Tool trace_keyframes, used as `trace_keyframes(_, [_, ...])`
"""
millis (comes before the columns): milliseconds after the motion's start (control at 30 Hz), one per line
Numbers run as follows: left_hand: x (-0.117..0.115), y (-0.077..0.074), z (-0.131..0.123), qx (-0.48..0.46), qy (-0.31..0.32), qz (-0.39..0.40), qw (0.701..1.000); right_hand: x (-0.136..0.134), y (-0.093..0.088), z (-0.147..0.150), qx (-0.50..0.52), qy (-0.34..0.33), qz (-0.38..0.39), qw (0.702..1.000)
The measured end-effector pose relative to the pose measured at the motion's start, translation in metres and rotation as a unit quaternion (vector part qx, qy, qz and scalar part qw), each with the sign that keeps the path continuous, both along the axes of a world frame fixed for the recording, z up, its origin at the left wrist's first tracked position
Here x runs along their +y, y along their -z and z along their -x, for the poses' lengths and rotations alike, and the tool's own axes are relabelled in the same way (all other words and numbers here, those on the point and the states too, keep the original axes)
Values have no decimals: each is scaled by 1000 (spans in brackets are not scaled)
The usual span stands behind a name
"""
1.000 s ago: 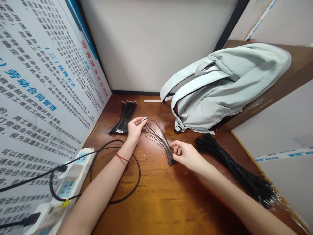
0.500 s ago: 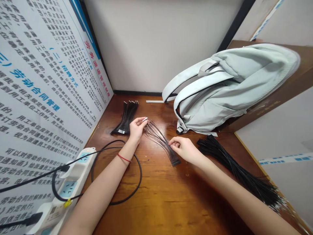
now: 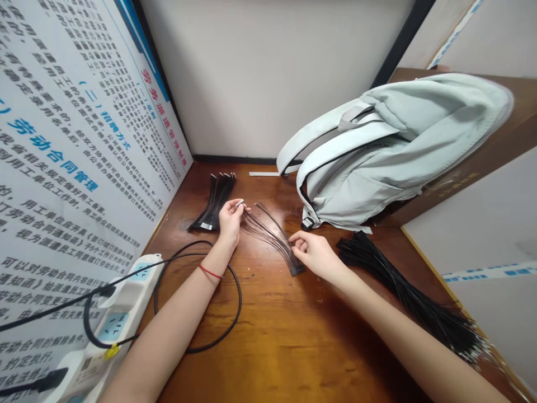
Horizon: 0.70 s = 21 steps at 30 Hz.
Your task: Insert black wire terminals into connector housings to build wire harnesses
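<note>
My left hand is closed in a pinch around the small white connector at the far end of a wire harness. Thin dark wires fan out from there to a flat dark connector near my right hand. My right hand pinches a few of the harness wires close to that end. Those wires stand apart from the others, their loose tips pointing away from me. Just behind my left hand lies a bundle of similar dark harnesses with white ends.
A long bundle of black wires lies on the right of the wooden table. Behind it, a pale backpack leans against a brown carton. On the left are a power strip and a looped black cable.
My left hand has moved slightly left with the white connector. A gap has opened between the wires at my right hand and the rest. The flat connector end has shifted slightly up and left.
</note>
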State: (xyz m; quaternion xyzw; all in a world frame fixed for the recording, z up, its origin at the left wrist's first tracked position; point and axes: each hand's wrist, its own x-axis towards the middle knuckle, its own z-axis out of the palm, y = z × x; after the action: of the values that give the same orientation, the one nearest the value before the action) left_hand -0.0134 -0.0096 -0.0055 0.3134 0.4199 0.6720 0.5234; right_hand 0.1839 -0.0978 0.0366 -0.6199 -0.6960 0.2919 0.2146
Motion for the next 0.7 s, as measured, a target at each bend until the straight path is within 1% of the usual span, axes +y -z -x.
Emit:
trace_keyframes(100, [-1,-1,0,-10,-8,-1,1000,5,4,2,-26,23,-26,999])
trace_keyframes(167, [-1,-2,1,-6,-14,5,1000,8,3,1,-25,29,-21,999])
trace_keyframes(333, [-1,-2,1,29,-14,8,999,8,-7,-12,56,-1,87,995])
trace_keyframes(400, [-1,-1,1,32,-14,7,999,6,-11,-17,74,-10,115,991])
trace_keyframes(500, [-1,1,0,32,-16,5,999,0,-12,-22,82,-6,135,988])
trace_keyframes(700, [0,1,0,29,-15,1,999,-2,-8,-19,92,20,143,985])
